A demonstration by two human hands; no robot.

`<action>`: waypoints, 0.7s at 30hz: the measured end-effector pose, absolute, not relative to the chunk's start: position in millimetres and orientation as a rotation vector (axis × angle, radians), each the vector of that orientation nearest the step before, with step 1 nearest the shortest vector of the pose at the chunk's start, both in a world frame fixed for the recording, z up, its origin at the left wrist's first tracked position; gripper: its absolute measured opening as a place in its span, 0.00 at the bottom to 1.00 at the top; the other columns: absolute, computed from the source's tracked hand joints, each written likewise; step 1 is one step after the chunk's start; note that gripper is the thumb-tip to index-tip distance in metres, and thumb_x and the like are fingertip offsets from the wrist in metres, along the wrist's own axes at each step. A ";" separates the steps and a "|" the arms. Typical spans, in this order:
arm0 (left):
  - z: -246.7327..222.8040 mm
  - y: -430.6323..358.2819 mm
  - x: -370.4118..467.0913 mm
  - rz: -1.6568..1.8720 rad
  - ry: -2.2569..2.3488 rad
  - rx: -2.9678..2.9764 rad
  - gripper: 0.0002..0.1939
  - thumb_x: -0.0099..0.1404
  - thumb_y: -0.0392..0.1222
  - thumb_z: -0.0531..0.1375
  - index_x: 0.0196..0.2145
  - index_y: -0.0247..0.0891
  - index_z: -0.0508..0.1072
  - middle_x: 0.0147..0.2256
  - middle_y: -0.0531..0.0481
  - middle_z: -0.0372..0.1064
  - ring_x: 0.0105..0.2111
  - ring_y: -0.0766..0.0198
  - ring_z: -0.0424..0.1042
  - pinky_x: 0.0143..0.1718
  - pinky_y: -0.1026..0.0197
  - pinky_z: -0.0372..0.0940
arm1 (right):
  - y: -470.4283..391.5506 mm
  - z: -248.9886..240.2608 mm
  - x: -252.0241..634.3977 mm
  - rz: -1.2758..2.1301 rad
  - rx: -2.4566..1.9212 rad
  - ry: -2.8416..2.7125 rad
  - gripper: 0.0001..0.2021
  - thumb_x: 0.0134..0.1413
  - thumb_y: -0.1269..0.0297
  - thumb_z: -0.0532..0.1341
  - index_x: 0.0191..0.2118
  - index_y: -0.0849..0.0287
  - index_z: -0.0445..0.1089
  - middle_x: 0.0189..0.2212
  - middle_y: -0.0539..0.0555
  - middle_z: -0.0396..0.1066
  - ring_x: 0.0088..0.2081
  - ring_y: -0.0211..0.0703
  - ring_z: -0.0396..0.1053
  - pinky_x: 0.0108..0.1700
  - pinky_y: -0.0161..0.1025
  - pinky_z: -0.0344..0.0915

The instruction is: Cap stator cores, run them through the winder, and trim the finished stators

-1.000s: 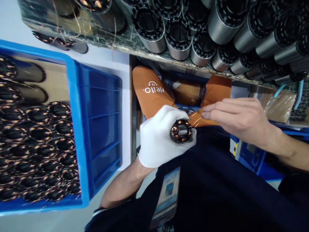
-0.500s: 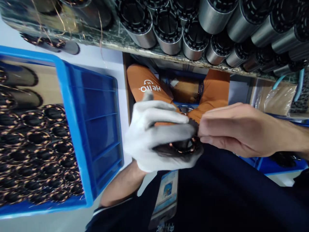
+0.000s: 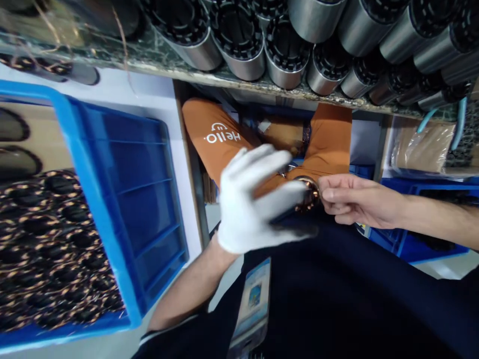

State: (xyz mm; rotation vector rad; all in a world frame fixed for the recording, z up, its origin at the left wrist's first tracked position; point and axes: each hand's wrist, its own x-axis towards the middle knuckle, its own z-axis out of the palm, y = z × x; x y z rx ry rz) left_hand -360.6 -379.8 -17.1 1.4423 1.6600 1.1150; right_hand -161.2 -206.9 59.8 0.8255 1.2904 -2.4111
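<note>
A motor stator (image 3: 311, 193) with copper windings round its end is in front of my lap, its body partly covered by my left hand. My left hand (image 3: 254, 199) wears a white glove with a darkened fingertip; its fingers are spread beside the stator and smeared by motion. The bare right hand (image 3: 355, 199) is closed, thumb and fingertips pinched at the stator's right rim. Whether a loose wire is also in that pinch, I cannot make out.
On the left, a blue crate (image 3: 101, 199) holds many copper-wound stators (image 3: 41, 224). Metal cylinders with black slotted ends (image 3: 239, 40) line the bench (image 3: 157, 70) in front. Loose copper wires hang at its left. A badge (image 3: 252, 304) hangs over my dark shirt.
My left hand has loosened from around the stator and its fingers have spread. The right hand stays at the stator's rim, now turned more toward a thumb-and-finger pinch. The whole view has shifted slightly.
</note>
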 end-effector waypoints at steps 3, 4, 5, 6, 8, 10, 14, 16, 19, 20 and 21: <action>-6.2 -351.1 -351.5 1.158 1.348 1.408 0.18 0.65 0.59 0.69 0.43 0.44 0.81 0.41 0.47 0.84 0.44 0.48 0.86 0.59 0.37 0.79 | -190.2 79.5 -173.0 -1.997 0.390 2.071 0.23 0.78 0.50 0.66 0.31 0.51 0.59 0.23 0.42 0.49 0.24 0.37 0.44 0.28 0.40 0.50; -3.8 -344.8 -346.7 1.083 1.224 1.314 0.15 0.70 0.55 0.64 0.43 0.42 0.81 0.38 0.47 0.83 0.38 0.52 0.85 0.51 0.43 0.81 | -181.4 86.1 -175.2 -1.816 0.271 2.279 0.25 0.77 0.54 0.68 0.29 0.52 0.59 0.23 0.43 0.48 0.25 0.38 0.43 0.30 0.41 0.51; -1.8 -340.9 -342.3 0.993 1.127 1.219 0.14 0.73 0.52 0.61 0.43 0.40 0.81 0.36 0.47 0.82 0.35 0.54 0.83 0.44 0.48 0.82 | -171.9 92.1 -175.7 -1.645 0.174 2.436 0.25 0.76 0.58 0.68 0.27 0.53 0.58 0.23 0.44 0.48 0.27 0.39 0.44 0.33 0.43 0.52; -0.1 -339.3 -339.1 0.923 1.087 1.160 0.14 0.74 0.50 0.59 0.45 0.40 0.80 0.36 0.47 0.81 0.33 0.55 0.82 0.39 0.50 0.81 | -162.6 97.1 -174.3 -1.502 0.110 2.557 0.23 0.76 0.60 0.67 0.27 0.53 0.60 0.23 0.45 0.52 0.28 0.40 0.46 0.35 0.44 0.55; 2.7 -340.0 -337.4 0.912 1.210 1.221 0.14 0.73 0.48 0.64 0.51 0.39 0.79 0.42 0.45 0.83 0.39 0.52 0.84 0.45 0.48 0.82 | -146.5 103.1 -167.0 -1.262 0.109 2.712 0.15 0.75 0.57 0.67 0.33 0.51 0.70 0.32 0.48 0.69 0.34 0.43 0.61 0.42 0.48 0.63; 6.1 -340.9 -340.8 0.960 1.426 1.478 0.19 0.69 0.43 0.70 0.55 0.40 0.77 0.49 0.43 0.83 0.50 0.48 0.84 0.63 0.39 0.78 | -137.0 101.9 -157.0 -1.287 0.294 2.598 0.13 0.68 0.49 0.74 0.45 0.51 0.78 0.47 0.53 0.78 0.46 0.51 0.73 0.50 0.52 0.71; 19.2 -333.8 -348.3 0.877 1.471 1.969 0.04 0.74 0.38 0.63 0.44 0.43 0.79 0.43 0.49 0.81 0.44 0.54 0.83 0.74 0.32 0.66 | -143.5 78.4 -142.3 -1.867 0.560 1.540 0.20 0.66 0.41 0.74 0.45 0.54 0.79 0.42 0.54 0.82 0.43 0.47 0.80 0.45 0.44 0.78; 25.5 -329.3 -348.5 0.869 1.458 1.949 0.06 0.76 0.40 0.61 0.40 0.43 0.78 0.37 0.52 0.79 0.37 0.57 0.80 0.70 0.34 0.70 | -155.2 66.2 -139.7 -1.999 0.564 1.264 0.20 0.70 0.41 0.70 0.38 0.54 0.74 0.31 0.48 0.76 0.32 0.41 0.74 0.36 0.40 0.73; 25.1 -327.8 -346.1 0.868 1.418 1.623 0.05 0.73 0.44 0.63 0.43 0.43 0.79 0.39 0.49 0.80 0.38 0.54 0.80 0.64 0.36 0.74 | -168.8 64.2 -141.4 -1.952 0.483 1.797 0.20 0.75 0.50 0.66 0.32 0.53 0.64 0.24 0.42 0.60 0.26 0.36 0.58 0.32 0.38 0.64; 22.3 -328.6 -345.1 0.836 1.352 1.486 0.07 0.73 0.45 0.63 0.42 0.43 0.79 0.39 0.48 0.80 0.37 0.53 0.80 0.59 0.39 0.77 | -170.2 68.2 -142.8 -1.833 0.394 2.105 0.21 0.77 0.53 0.64 0.30 0.52 0.62 0.24 0.42 0.56 0.26 0.37 0.54 0.34 0.40 0.63; 19.0 -329.5 -344.1 0.802 1.259 1.361 0.10 0.75 0.47 0.60 0.40 0.42 0.78 0.36 0.48 0.80 0.35 0.54 0.80 0.52 0.43 0.80 | -169.8 73.6 -144.1 -1.667 0.283 2.383 0.21 0.78 0.57 0.61 0.29 0.52 0.59 0.24 0.43 0.52 0.27 0.39 0.52 0.36 0.42 0.63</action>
